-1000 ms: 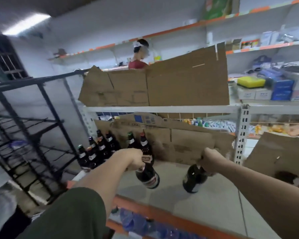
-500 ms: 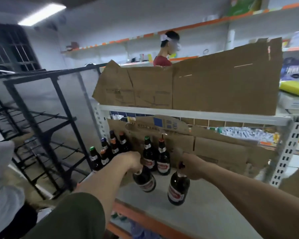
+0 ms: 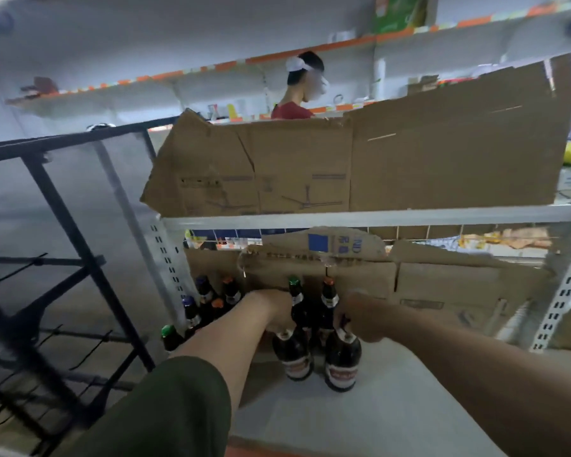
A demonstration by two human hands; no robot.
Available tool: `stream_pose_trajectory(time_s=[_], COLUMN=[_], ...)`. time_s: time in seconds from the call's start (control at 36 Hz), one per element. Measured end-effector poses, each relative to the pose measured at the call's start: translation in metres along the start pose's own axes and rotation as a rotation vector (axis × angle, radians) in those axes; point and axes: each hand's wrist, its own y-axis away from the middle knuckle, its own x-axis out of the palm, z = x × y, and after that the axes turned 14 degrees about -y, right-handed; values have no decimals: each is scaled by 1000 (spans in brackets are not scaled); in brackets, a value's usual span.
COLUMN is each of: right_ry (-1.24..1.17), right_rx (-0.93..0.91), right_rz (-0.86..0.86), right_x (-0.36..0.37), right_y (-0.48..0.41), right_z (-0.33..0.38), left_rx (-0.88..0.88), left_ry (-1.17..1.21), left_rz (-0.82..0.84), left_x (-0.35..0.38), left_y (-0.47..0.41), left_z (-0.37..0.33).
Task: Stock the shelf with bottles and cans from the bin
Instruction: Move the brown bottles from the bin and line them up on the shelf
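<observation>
My left hand (image 3: 272,310) grips the neck of a dark brown bottle (image 3: 293,357) with a red label, standing upright on the white shelf board (image 3: 360,407). My right hand (image 3: 360,319) grips the neck of a second dark bottle (image 3: 342,366) beside it, also upright on the board. Just behind them stand two more bottles, one green-capped (image 3: 296,301) and one orange-capped (image 3: 329,300). Several other capped bottles (image 3: 205,308) are grouped at the shelf's left end. The bin is out of view.
Torn cardboard sheets (image 3: 360,166) line the back of this shelf and the one above. A white slotted upright (image 3: 165,255) and a black metal rack (image 3: 63,258) stand to the left. Another person (image 3: 299,90) in a red shirt works behind the shelving.
Both hands carried their bottles forward and down from tilted in mid-air to upright on the shelf board, in front of the two standing bottles. The camera moved closer.
</observation>
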Motion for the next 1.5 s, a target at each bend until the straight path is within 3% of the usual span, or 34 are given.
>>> stream_pose_trajectory(time_s=[0.14,0.31,0.53,1.08,1.5], right_ry=[33,265,52,31,49], right_rx=[84,37,210,141,162], right_rz=[-57,-155,-207,-237,-205], right_x=[15,28,28,22,21], right_y=[-13,-25,-25,-38,-38], right_z=[16,24,24,21,20], left_rx=[94,159,187,127,109], left_ry=[-2,33,65,50,-50], left_rz=[-95,-126,-224,-289,-151], left_x=[7,22,20,22,18], left_y=[-10,-24,-30,-55,-56], left_z=[9,10,5,13,5])
